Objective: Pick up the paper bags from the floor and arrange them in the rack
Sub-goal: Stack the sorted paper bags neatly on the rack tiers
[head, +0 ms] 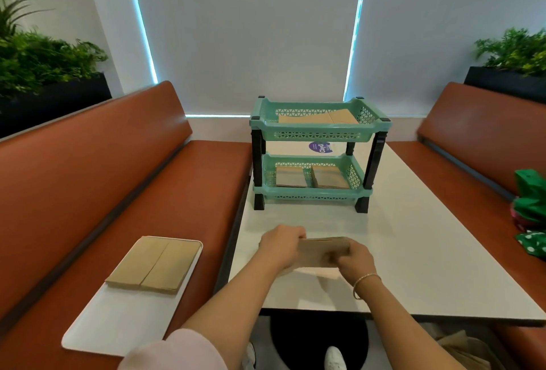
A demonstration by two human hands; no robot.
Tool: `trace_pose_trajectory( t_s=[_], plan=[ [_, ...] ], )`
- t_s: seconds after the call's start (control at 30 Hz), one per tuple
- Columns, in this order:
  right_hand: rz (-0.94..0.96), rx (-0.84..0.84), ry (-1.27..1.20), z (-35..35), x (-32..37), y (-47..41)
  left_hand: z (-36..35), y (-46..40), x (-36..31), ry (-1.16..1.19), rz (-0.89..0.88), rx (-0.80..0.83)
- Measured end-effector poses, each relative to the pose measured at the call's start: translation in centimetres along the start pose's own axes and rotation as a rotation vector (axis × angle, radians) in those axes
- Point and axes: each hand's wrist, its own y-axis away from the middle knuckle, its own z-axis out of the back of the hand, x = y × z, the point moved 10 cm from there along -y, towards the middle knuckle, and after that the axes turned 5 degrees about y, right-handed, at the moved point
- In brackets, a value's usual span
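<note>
Paper bags (323,251) are being squared on the table (413,251), left hand (280,244) and right hand (356,260) gripping opposite ends, probably readying them for the green rack (317,151).

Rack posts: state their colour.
Black, under mint-green trays; the rack posts show best in the head view.

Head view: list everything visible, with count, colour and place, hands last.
rack: 1, teal, two tiers, on table
table: 1, white, centre
bags in rack: brown; top tier and two stacks on lower tier
held bags: brown, over table
tray: 1, white, left bench
bags on tray: brown
benches: 2, orange-brown
plants: green, both corners
left hand: grips held bags
right hand: grips held bags
</note>
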Motion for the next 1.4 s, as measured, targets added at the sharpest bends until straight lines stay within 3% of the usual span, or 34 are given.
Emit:
trace_pose_trajectory(
  t_s=[0.1,0.23,0.3,0.47,0.7,0.8,0.87,0.97,1.07,1.4],
  plan=[
    [-0.058,0.014,-0.091,-0.5,-2.1,0.2,0.5,0.6,4.0,0.166,0.152,-0.087],
    [-0.107,0.029,-0.200,-1.2,-3.7,0.1,-2.6,1.8,8.3,0.831,0.351,-0.038],
    [-0.091,0.044,-0.239,-1.9,-3.4,0.0,-4.6,2.5,8.3,1.045,0.396,-0.007],
    [-0.053,0.031,-0.298,-2.7,-2.4,0.3,-6.8,2.5,7.5,1.221,0.419,-0.056],
    [-0.099,-0.036,-0.310,-1.9,-3.1,-0.5,-5.2,1.8,7.4,1.127,0.390,-0.098],
    [-0.100,-0.077,-0.341,-1.6,-3.3,-0.3,-3.2,2.0,6.9,1.068,0.316,-0.193],
    [-0.077,-0.086,-0.359,-1.4,-3.0,-0.2,-1.9,1.9,6.0,0.934,0.210,-0.219],
    [0.008,-0.083,-0.334,-1.0,-1.7,-0.2,-2.2,1.6,4.1,0.674,0.068,-0.132],
    [0.035,-0.091,-0.247,-0.9,-1.2,-0.1,-2.9,1.8,3.9,0.580,0.045,-0.107],
    [-0.051,-0.017,-0.030,-1.5,-2.9,-0.5,-0.9,2.4,3.0,0.226,0.027,-0.270]
  ],
)
